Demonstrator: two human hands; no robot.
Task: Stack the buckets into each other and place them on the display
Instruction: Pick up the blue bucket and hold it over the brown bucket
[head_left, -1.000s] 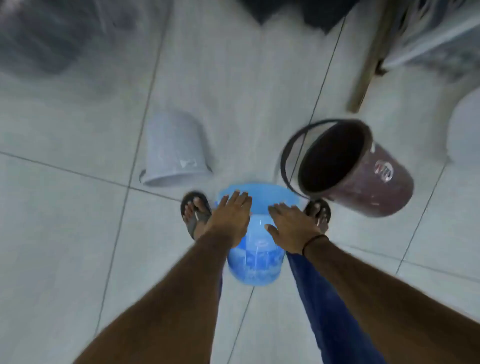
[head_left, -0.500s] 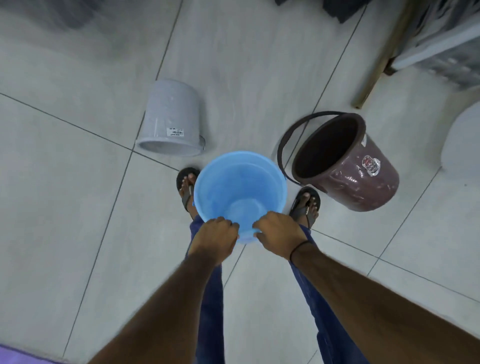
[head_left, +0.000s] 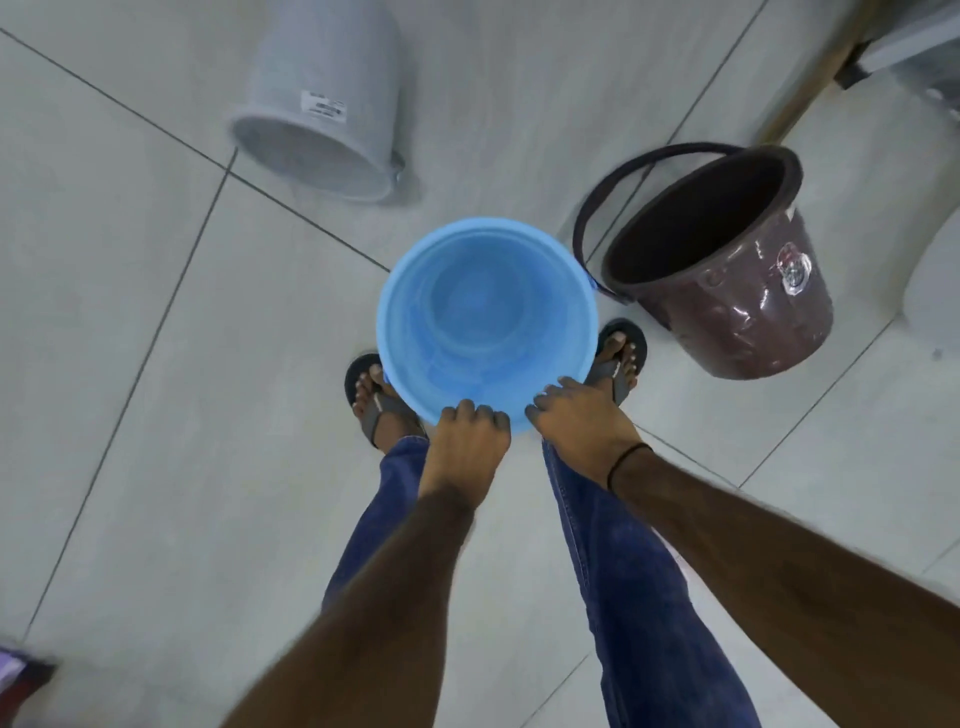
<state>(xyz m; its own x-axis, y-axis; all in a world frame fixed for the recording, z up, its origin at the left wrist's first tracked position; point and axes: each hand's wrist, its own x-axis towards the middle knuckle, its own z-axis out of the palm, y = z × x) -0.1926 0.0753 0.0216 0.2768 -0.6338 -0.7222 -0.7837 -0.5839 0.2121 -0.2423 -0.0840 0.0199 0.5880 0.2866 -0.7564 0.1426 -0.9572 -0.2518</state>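
Observation:
A light blue bucket (head_left: 485, 312) stands mouth-up between my feet, and I look straight down into it. My left hand (head_left: 467, 441) and my right hand (head_left: 579, 421) both grip its near rim, side by side. A grey bucket (head_left: 322, 104) lies on its side on the floor at the far left, its mouth towards me and a white label on its wall. A maroon bucket (head_left: 727, 270) with a dark handle stands tilted at the right, its mouth facing up and left, close beside the blue one.
The floor is pale tile (head_left: 130, 364) with dark joints. A wooden pole (head_left: 810, 78) leans at the top right beside a shelf base. A white rounded object (head_left: 935, 280) sits at the right edge. My sandalled feet flank the blue bucket.
The blue bucket went from lying under my palms to upright with its mouth up. Both hands shifted to its near rim. My view moved closer over the buckets.

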